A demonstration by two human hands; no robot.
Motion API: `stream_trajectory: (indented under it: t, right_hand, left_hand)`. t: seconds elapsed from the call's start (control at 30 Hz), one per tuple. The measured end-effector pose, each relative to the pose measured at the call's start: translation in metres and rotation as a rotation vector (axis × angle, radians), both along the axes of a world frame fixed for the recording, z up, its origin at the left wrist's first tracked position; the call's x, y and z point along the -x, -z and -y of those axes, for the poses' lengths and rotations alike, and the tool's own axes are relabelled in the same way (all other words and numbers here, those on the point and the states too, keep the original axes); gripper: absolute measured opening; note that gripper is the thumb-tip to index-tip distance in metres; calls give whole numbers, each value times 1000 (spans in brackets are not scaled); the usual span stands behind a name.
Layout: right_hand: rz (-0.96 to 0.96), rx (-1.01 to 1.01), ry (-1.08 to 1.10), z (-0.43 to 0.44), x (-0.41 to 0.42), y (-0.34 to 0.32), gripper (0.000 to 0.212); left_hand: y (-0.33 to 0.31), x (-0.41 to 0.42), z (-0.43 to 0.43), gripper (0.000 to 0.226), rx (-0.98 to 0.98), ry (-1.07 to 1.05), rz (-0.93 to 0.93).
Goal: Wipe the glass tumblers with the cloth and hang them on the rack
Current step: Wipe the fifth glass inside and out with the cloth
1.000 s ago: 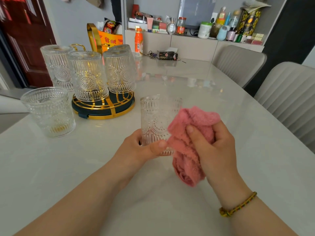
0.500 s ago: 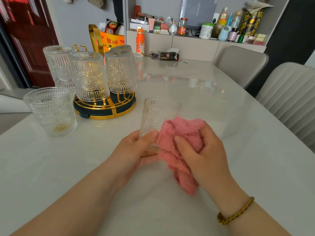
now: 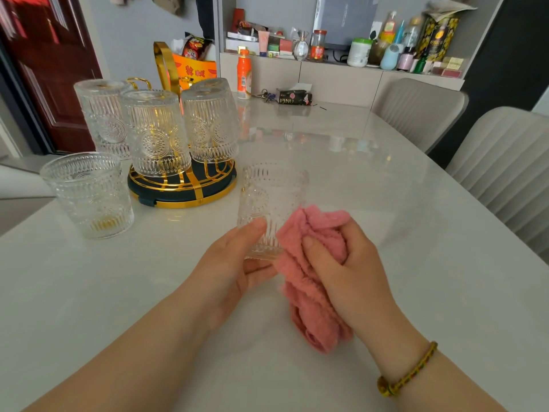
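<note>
My left hand grips the base of an embossed glass tumbler, held above the white table with its mouth pointing away from me. My right hand clutches a bunched pink cloth against the tumbler's lower right side; the cloth's tail hangs down to the table. To the far left, a gold-and-dark round rack carries three tumblers upside down. A further tumbler stands upright on the table left of the rack.
The white table stretches ahead. An orange bottle, keys and a dark packet lie at its far end. Two grey chairs line the right side. A cluttered shelf runs along the back wall.
The cloth slid from the tumbler's upper side down to its base. My left hand shifted its grip under the bottom, and the glass tilted slightly away.
</note>
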State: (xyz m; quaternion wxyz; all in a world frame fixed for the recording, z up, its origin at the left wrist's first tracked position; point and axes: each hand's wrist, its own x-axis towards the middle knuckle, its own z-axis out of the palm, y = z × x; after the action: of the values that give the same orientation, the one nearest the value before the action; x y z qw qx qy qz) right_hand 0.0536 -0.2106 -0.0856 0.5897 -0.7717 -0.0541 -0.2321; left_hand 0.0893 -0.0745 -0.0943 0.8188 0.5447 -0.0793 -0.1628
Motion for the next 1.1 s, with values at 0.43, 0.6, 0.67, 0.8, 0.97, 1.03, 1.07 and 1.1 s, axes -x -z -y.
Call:
stream_trajectory:
  t: [0.43, 0.6, 0.67, 0.8, 0.97, 1.03, 1.07, 1.1]
  right_hand:
    - [-98, -291, 95, 15, -10, -5, 4]
    - [-128, -275, 4, 6, -9, 3, 14]
    - [-99, -295, -17, 6, -8, 2, 17]
    - [-43, -333, -45, 5, -8, 1, 21]
    - [32, -188, -49, 4, -5, 0, 29]
    - [50, -111, -43, 2, -4, 4, 28]
    - [70, -28, -26, 0, -4, 4, 24]
    - [85, 47, 0, 0, -3, 5, 20]
  left_hand:
    - [6, 3, 6, 43, 113, 188, -43]
    - [3, -1, 2, 40, 13, 28, 15]
    - [3, 0, 0, 38, -44, 22, 60]
    - [6, -1, 0, 26, -67, -12, 102]
    - [8, -7, 7, 22, -87, -83, -16]
    - [6, -5, 9, 27, -85, -34, -40]
    - [6, -4, 9, 27, -98, -16, -10]
    - [7, -4, 8, 27, -111, -1, 39]
